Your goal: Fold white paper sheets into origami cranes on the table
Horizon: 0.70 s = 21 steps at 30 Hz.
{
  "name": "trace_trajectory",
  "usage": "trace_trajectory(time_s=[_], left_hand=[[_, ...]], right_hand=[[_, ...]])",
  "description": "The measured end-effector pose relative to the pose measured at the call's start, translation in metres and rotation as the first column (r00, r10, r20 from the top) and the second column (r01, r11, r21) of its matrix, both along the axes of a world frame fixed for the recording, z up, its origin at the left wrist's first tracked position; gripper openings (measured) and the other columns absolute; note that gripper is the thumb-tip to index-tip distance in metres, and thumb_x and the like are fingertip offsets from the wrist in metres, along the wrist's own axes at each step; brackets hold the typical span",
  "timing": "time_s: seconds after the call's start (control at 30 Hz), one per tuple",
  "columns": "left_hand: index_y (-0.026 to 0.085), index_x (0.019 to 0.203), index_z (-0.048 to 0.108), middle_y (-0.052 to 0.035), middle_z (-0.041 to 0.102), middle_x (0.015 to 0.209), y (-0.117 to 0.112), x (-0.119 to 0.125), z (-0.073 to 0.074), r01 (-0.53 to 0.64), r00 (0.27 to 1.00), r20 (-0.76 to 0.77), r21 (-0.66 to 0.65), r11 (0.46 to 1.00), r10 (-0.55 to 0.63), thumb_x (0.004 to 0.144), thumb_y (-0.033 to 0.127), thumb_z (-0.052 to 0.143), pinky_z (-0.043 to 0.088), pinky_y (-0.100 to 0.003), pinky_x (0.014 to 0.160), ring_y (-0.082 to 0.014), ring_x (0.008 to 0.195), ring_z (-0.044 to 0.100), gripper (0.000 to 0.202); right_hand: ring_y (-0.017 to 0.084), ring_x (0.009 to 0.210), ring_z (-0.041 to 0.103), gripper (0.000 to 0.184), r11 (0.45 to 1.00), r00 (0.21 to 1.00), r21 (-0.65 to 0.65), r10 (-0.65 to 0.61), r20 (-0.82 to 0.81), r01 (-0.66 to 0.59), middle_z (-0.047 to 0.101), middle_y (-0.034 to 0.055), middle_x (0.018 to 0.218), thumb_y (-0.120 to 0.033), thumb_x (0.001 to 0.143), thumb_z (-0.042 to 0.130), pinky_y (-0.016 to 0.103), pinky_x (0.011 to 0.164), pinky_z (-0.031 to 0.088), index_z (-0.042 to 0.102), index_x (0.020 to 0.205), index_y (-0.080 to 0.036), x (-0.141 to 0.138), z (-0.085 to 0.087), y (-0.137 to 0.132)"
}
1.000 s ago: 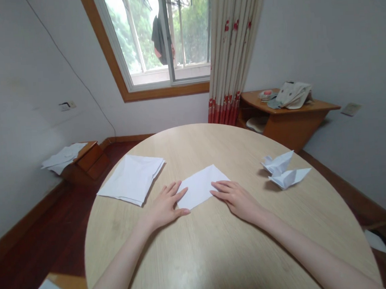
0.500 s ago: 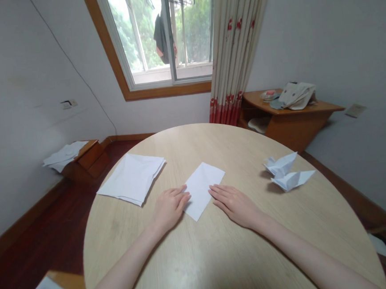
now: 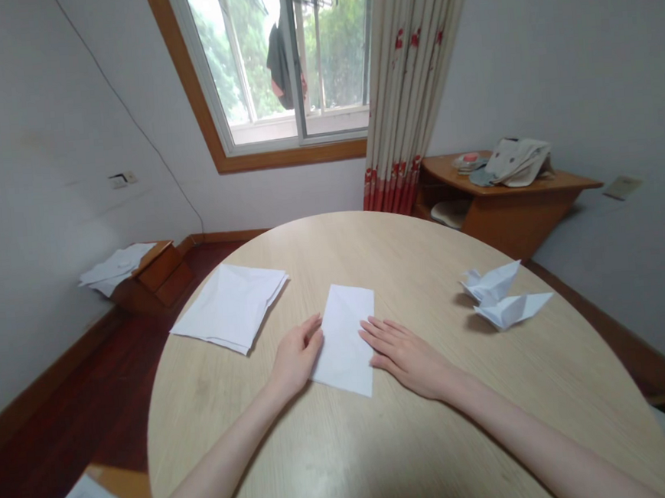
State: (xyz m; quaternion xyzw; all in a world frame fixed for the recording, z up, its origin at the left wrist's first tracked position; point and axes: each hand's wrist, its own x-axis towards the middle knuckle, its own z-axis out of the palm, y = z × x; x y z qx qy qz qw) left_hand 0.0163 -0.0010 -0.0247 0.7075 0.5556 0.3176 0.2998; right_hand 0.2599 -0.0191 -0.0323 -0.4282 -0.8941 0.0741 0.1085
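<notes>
A folded white sheet of paper (image 3: pixel 346 348), now a long rectangle, lies on the round table (image 3: pixel 349 455) between my hands. My left hand (image 3: pixel 299 353) rests along its left edge, fingers stretched forward and thumb by the paper's side. From the right, my right hand (image 3: pixel 401 355) lies flat with spread fingers, the fingertips on the paper's right edge. Neither hand grips the sheet. To the right, two folded paper birds (image 3: pixel 492 282) stand close together, the nearer one (image 3: pixel 513 311) with a long pointed end. Left of my hands lies a stack of white paper squares (image 3: pixel 230 307).
Beyond the table's far right edge stands a wooden corner desk (image 3: pixel 513 196) with a cloth bag (image 3: pixel 518 161) on it. A low wooden cabinet (image 3: pixel 165 274) with papers on top is at the left. A window (image 3: pixel 288 60) and a long curtain (image 3: pixel 406 90) are ahead.
The folded sheet has turned on the table, from slanting up to the right to nearly straight away from me. Both hands stay beside it, and the view has shifted slightly.
</notes>
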Motion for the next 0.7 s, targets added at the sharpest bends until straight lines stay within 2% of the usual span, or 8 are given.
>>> trace_trajectory(time_s=[0.13,0.27,0.33,0.4,0.47,0.57,0.7], left_hand=[[0.016,0.127,0.058,-0.0084,0.066,0.119,-0.002,0.0,0.0,0.01,0.998,-0.056,0.013,1.0,-0.01,0.089,0.029,0.047,0.045,-0.038,0.097,-0.0242,0.106,0.061,0.042],[0.015,0.126,0.06,-0.0097,0.069,0.102,-0.004,0.0,0.002,-0.019,0.998,-0.058,0.025,0.999,0.02,0.089,0.029,0.047,0.047,-0.039,0.087,-0.0236,0.089,0.063,0.041],[0.016,0.123,0.062,-0.0094,0.068,0.101,-0.004,0.0,0.002,-0.047,0.999,0.028,0.049,0.998,0.045,0.088,0.03,0.049,0.047,-0.039,0.086,-0.0229,0.087,0.063,0.04],[0.017,0.119,0.064,-0.01,0.067,0.107,-0.004,0.001,0.002,-0.05,0.984,0.176,0.066,0.997,0.037,0.087,0.033,0.052,0.044,-0.039,0.091,-0.0235,0.095,0.062,0.038],[0.016,0.118,0.063,-0.011,0.067,0.112,-0.004,0.002,0.003,-0.013,0.937,0.35,0.036,0.999,0.0,0.086,0.036,0.055,0.041,-0.039,0.096,-0.0246,0.104,0.06,0.039],[0.015,0.119,0.06,-0.0129,0.066,0.115,-0.005,0.005,0.004,0.094,0.812,0.583,-0.068,0.993,-0.037,0.084,0.043,0.06,0.042,-0.039,0.096,-0.0252,0.105,0.061,0.045],[0.016,0.121,0.057,-0.0135,0.064,0.115,-0.009,0.01,0.006,0.222,0.663,0.746,-0.121,0.967,-0.059,0.081,0.047,0.066,0.045,-0.038,0.091,-0.0249,0.102,0.061,0.051]], right_hand=[[0.025,0.139,0.03,0.051,1.0,1.0,-0.024,-0.001,-0.006,0.0,0.037,0.0103,0.148,-0.044,0.099,0.033,0.049,0.113,0.029,0.042,0.141,-0.017,0.0,0.002,-0.001],[0.026,0.138,0.031,0.05,1.0,0.999,-0.019,-0.001,-0.032,0.0,0.038,0.0109,0.147,-0.042,0.098,0.035,0.05,0.112,0.029,0.043,0.14,-0.017,0.0,0.002,-0.001],[0.026,0.137,0.034,0.048,1.0,0.999,0.001,0.006,-0.047,-0.006,0.04,0.011,0.146,-0.04,0.098,0.036,0.05,0.111,0.031,0.044,0.14,-0.017,0.0,0.001,-0.002],[0.026,0.134,0.038,0.046,1.0,0.997,0.023,0.009,-0.075,-0.007,0.043,0.011,0.145,-0.038,0.098,0.038,0.05,0.109,0.034,0.046,0.139,-0.017,0.0,-0.001,-0.003],[0.027,0.13,0.042,0.045,0.999,0.994,0.034,0.003,-0.11,0.001,0.047,0.0105,0.143,-0.036,0.097,0.041,0.05,0.106,0.038,0.048,0.137,-0.018,0.0,-0.002,-0.003],[0.028,0.124,0.046,0.043,1.0,0.985,0.029,-0.002,-0.175,0.008,0.05,0.0095,0.141,-0.034,0.096,0.044,0.051,0.102,0.041,0.048,0.137,-0.021,-0.001,-0.003,-0.004],[0.026,0.124,0.046,0.044,1.0,0.97,-0.012,0.005,-0.242,-0.008,0.051,0.0102,0.139,-0.033,0.096,0.045,0.048,0.102,0.042,0.047,0.138,-0.021,-0.002,-0.005,-0.003]])
